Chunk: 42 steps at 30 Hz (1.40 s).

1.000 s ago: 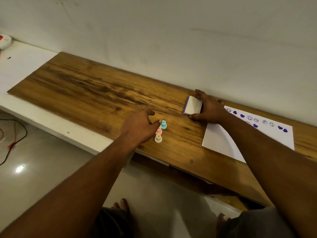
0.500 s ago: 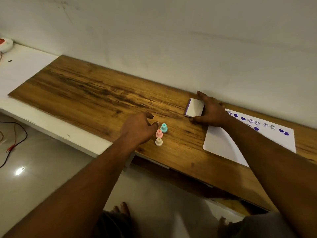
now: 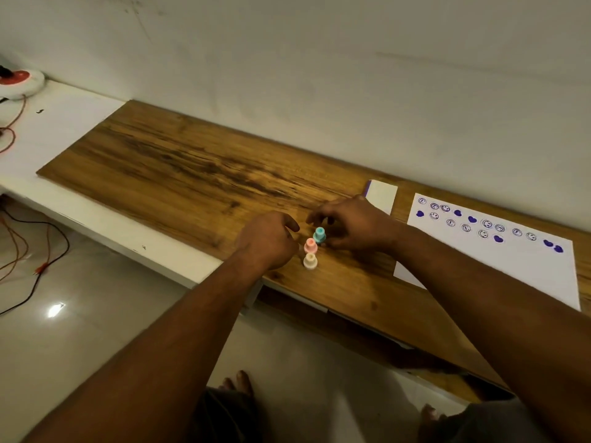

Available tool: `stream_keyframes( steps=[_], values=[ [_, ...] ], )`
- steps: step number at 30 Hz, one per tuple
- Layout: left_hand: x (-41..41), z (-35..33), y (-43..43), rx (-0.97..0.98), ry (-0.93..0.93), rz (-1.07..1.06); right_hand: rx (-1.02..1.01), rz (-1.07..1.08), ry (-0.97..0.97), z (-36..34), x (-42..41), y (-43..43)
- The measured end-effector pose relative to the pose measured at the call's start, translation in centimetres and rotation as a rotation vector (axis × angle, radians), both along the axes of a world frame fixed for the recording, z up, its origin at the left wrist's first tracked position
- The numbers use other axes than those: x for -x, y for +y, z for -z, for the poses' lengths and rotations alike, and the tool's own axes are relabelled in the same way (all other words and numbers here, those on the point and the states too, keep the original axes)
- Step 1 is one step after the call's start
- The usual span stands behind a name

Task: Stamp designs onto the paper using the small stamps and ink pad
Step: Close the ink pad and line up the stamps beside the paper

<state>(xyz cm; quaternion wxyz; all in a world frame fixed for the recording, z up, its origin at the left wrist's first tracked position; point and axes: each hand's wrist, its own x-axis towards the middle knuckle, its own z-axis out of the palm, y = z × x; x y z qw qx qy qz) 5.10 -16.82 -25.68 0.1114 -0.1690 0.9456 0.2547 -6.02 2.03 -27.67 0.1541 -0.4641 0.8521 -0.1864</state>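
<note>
observation: three small stamps stand upright in a close row near the front edge of the wooden board [image 3: 192,174]: the teal stamp [image 3: 319,235] farthest from the person, the pink stamp [image 3: 310,245] in the middle, the cream stamp [image 3: 310,261] nearest.

the right hand [image 3: 355,228] arches over the teal stamp with fingers and thumb curled to either side of it. whether they already pinch it cannot be told.

the left hand [image 3: 268,241] sits just beside the row, loosely curled, with nothing seen in it.

the ink pad [image 3: 380,195] lies beyond the right hand, between the stamps and the paper [image 3: 511,276]. only its white top shows, so it is judged closed.

the paper lies to the right, with purple hearts and faces along its far edge and its near part bare.

assessment: the step in hand is picking a stamp.

recommendation: take the teal stamp by its narrow neck and lift it straight up, since the pink one stands close enough to topple. let the left hand steady the row or open the pad. ink lightly, then press square onto bare paper without rocking.
</note>
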Motion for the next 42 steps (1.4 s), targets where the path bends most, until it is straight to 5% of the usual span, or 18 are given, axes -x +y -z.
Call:
stream_keyframes(
  steps=[17,27,36,39,42],
  values=[
    [0.4,1.4,-0.9,-0.058,0.021,-0.038,0.010,0.659,0.247,2.3,9.3,1.3],
    [0.7,1.5,-0.3,-0.064,0.003,-0.058,0.057,0.745,0.188,3.1,10.6,2.7],
    [0.8,1.6,-0.3,-0.055,0.002,-0.069,0.193,0.699,0.170,0.7,9.8,3.2],
    [0.8,1.3,-0.2,-0.070,-0.012,-0.078,0.328,0.430,0.157,-2.1,8.5,2.9],
    [0.8,0.8,-0.1,-0.073,-0.041,-0.071,0.133,0.066,-0.074,-4.1,6.3,1.5]
  ],
)
